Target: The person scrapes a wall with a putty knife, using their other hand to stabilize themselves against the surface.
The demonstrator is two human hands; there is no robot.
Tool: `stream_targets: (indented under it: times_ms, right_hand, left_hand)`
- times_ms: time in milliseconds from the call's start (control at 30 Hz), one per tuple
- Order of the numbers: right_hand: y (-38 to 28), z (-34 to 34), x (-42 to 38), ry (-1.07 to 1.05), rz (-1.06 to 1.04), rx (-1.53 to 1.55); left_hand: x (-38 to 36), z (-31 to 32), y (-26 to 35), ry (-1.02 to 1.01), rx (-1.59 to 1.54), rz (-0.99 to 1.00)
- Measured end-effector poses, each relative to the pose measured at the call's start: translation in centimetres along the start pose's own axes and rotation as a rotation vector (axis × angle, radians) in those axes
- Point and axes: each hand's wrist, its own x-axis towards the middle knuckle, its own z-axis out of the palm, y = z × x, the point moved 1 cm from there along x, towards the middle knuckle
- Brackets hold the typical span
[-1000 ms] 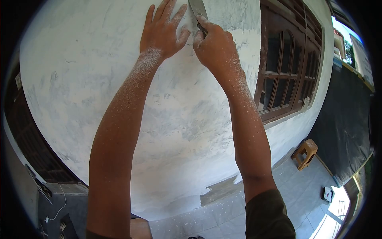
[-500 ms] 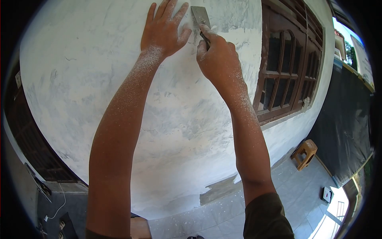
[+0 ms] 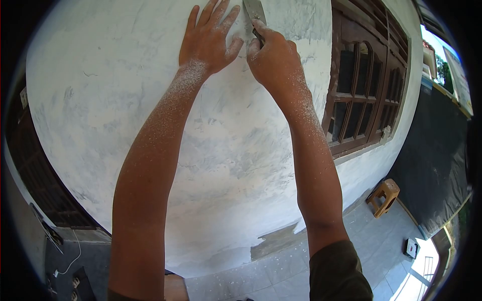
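Note:
My left hand (image 3: 208,40) lies spread against the white, patchy wall (image 3: 236,125), its fingers apart and pointing up. White dust covers its wrist and fingertips. Just to its right, my right hand (image 3: 274,55) is wrapped round the handle of a putty knife (image 3: 255,11), with the index finger stretched up toward the metal blade. The blade lies at the wall near the top edge of the view, its upper end cut off by the frame. Dust also speckles my right wrist and forearm.
Right of my hands is a brown wooden window (image 3: 359,80). A small brown stool (image 3: 384,196) stands on the tiled floor (image 3: 351,261) near a black sheet (image 3: 432,150). At lower left are a dark door (image 3: 50,175) and a white cable (image 3: 76,258).
My right hand and the putty knife have moved slightly upward along the wall. My left hand stays spread in nearly the same place.

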Motion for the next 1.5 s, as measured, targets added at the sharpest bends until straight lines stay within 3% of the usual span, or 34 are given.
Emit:
stream_targets:
  times_ms: [433,700,767,1300,1500]
  right_hand:
    - [0.4,-0.1,-1.4,-0.009,-0.023,-0.005]
    - [0.4,0.1,0.2,0.06,-0.074,0.013]
    - [0.6,-0.1,-1.2,-0.011,-0.029,-0.017]
    - [0.4,0.3,1.0,0.044,-0.048,-0.018]
    - [0.6,0.1,-0.6,-0.029,-0.006,-0.057]
  left_hand:
    - [-0.1,-0.9,0.2,-0.093,0.01,-0.013]
    - [-0.1,0.0,0.0,-0.037,0.021,0.006]
    - [-0.1,-0.1,0.0,-0.034,0.019,0.009]
    - [-0.2,0.0,-0.1,-0.004,0.006,0.018]
    - [-0.1,0.3,-0.1,0.007,-0.011,0.013]
